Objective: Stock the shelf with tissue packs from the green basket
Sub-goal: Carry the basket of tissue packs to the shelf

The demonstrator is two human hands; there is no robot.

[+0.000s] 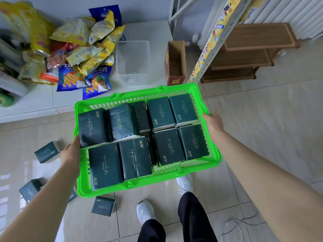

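Note:
A bright green basket [174,177] is held in the air above the tiled floor, in front of a low white shelf [43,100]. Several dark green tissue packs [134,158] lie flat inside it, filling it. My left hand [70,154] grips the basket's left rim, thumb on the edge. My right hand [213,124] grips the right rim. Several more tissue packs [47,151] lie scattered on the floor at the lower left.
On the white shelf sit a heap of snack bags [78,49], a clear plastic bin [133,62] and an open cardboard box [175,63]. A shelf upright [208,48] with yellow labels and a wooden rack [248,53] stand right. My feet [146,211] are below the basket; a cable lies lower right.

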